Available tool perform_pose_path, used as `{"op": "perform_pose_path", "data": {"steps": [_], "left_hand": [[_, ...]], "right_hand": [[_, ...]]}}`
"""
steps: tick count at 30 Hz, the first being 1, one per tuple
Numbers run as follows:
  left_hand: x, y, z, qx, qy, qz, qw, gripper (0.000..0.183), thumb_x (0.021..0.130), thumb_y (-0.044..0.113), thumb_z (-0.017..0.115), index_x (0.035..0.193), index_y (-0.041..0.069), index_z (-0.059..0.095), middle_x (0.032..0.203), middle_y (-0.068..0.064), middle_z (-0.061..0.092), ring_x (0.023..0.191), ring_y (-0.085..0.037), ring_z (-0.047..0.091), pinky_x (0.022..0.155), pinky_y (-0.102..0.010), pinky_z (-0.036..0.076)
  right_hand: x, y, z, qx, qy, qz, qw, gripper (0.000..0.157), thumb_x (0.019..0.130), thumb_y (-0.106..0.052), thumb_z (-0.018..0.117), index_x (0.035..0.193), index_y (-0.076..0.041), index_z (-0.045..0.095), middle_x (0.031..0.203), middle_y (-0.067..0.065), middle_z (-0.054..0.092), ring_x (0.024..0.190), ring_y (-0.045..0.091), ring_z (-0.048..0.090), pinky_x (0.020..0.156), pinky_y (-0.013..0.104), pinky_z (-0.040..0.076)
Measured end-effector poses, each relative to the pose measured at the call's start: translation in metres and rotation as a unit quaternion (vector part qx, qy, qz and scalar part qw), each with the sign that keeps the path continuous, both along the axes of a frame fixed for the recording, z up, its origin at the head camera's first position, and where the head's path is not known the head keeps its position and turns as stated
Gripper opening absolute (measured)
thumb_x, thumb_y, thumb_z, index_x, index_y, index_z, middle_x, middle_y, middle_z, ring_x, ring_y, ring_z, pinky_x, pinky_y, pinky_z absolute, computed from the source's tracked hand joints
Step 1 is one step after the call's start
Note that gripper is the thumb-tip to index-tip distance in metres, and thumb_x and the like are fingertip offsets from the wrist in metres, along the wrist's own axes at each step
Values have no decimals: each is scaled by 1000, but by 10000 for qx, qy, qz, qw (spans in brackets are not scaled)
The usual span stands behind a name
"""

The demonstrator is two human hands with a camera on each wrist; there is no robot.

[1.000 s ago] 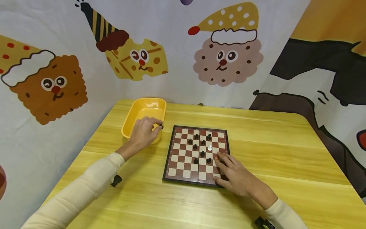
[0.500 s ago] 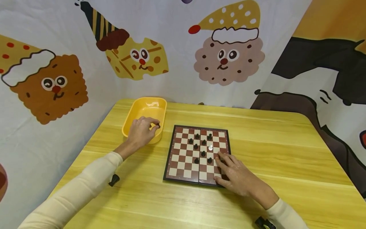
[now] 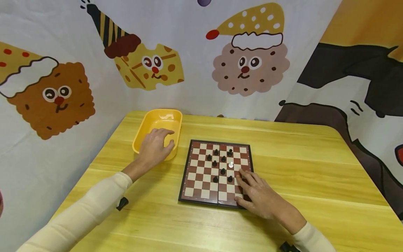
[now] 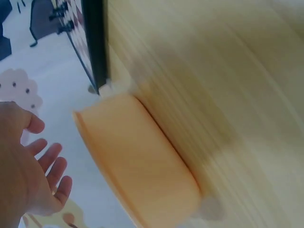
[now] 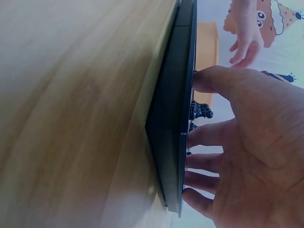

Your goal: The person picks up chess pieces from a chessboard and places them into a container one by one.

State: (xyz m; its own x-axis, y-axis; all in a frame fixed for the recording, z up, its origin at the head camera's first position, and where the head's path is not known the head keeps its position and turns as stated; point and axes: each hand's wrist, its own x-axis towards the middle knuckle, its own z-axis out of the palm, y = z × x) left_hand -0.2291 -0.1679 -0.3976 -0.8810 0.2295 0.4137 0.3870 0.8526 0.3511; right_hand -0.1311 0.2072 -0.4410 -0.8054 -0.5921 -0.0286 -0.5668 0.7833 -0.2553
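Observation:
Over the yellow plastic tray [image 3: 137,140] hovers my left hand [image 3: 154,147], its thumb and fingers spread apart with nothing between them. In the left wrist view the same hand [image 4: 31,166] has loosely bent, separated fingers beside the tray's wall [image 4: 137,156]. My right hand [image 3: 259,194] rests its fingertips on the right near part of the chessboard [image 3: 196,183]. Several black chess pawns [image 3: 223,171] and one white pawn [image 3: 231,165] stand on the squares. From the right wrist, the board's dark side [image 5: 168,109] shows under the fingertips, with black pieces [image 5: 202,110] behind the thumb.
A light wooden table [image 3: 315,168] carries the board and tray. Behind it hangs a white cloth backdrop [image 3: 198,98] with cartoon prints. The tray stands left of the board, near the table's back left corner.
My left hand has moved left over the tray and let go of the black chess piece it pinched; its fingers have spread. The right hand stays on the board.

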Motion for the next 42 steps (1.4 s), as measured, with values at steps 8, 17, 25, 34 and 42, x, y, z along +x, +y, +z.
{"op": "perform_pose_path", "data": {"steps": [8,17,25,34,42], "left_hand": [[9,44,-4,119,-71,-709,9974,34,94,12,69,126,2,66,128,-13,63,115,-29,57,92,-43,53],[7,85,-33,550,-1511,-1015,9818,48,97,14,69,141,3,54,138,-12,57,119,-25,56,98,-38,50],[-3,92,-41,569,-1936,-1174,9724,32,95,16,75,123,1,68,112,-9,70,96,-18,67,82,-28,56],[-25,112,-24,63,-1642,-1455,9756,18,92,18,78,108,10,75,101,-1,72,81,-9,65,66,-21,53],[-20,106,-33,534,-1849,-1490,9699,18,88,7,81,102,4,70,89,-1,70,78,-9,64,68,-19,53]], "right_hand": [[-1,-1,-1,-44,-38,29,10000,69,102,-45,59,149,5,46,160,24,28,142,47,30,110,67,29],[0,-2,3,-31,-190,36,9998,68,104,-45,56,149,5,46,160,25,28,141,47,30,108,68,31],[-1,-3,3,83,-93,-17,9999,69,104,-45,57,149,6,45,160,26,28,141,48,30,109,67,31],[-9,4,10,-125,-48,-186,9997,71,101,-46,62,148,6,47,159,24,30,141,47,30,107,69,31],[-9,1,8,-273,-263,-73,9993,73,100,-48,62,147,6,48,158,24,31,141,50,30,107,70,31]]}}
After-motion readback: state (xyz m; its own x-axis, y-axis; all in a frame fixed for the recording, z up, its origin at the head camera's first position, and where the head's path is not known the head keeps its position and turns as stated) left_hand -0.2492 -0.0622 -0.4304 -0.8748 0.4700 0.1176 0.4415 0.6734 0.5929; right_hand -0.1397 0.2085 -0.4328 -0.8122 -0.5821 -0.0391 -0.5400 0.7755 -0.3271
